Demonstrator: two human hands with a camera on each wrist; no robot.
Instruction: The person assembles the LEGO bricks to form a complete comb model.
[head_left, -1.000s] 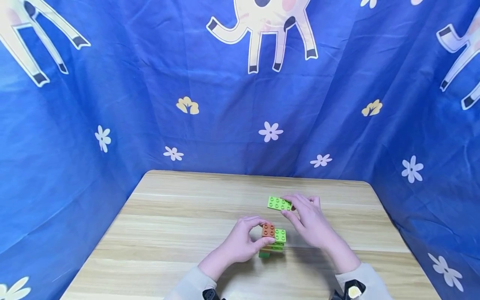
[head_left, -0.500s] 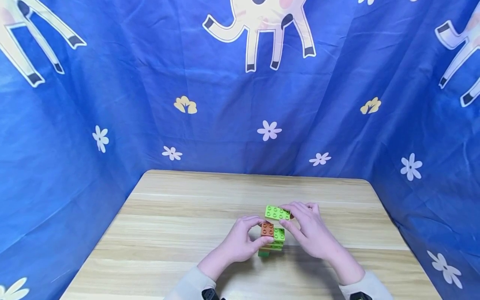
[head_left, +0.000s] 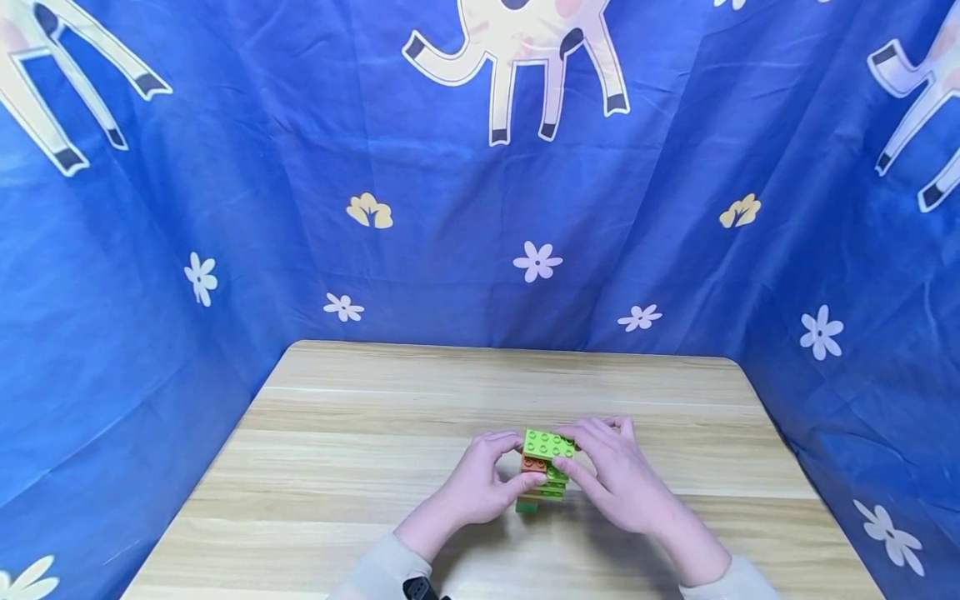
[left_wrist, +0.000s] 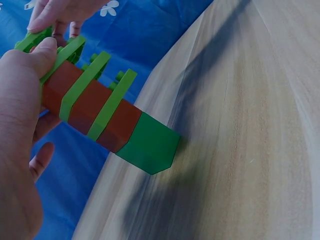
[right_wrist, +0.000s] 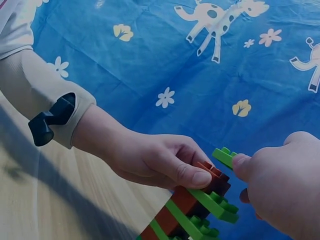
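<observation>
A tower of toy building bricks [left_wrist: 100, 107] has a dark green brick [left_wrist: 150, 145] at its bottom. Above that, brown bricks alternate with thin light green plates whose studded ends stick out to one side. My left hand [head_left: 480, 483] grips the tower near its top, thumb on the near side and fingers behind. Between thumb and fingers, my right hand [head_left: 618, 479] pinches a light green plate [head_left: 543, 443] by its right end. In the right wrist view the plate [right_wrist: 224, 157] is just over the top brown brick [right_wrist: 216, 172]; whether they touch I cannot tell.
The bricks are above a light wood-grain table [head_left: 337, 433] with rounded far corners. A blue cloth [head_left: 450, 275] with printed animals and flowers hangs behind the table and along both sides.
My right hand has brought the light green plate toward me and slightly left, from behind the tower to over its top. My left hand has kept its grip and hardly moved.
</observation>
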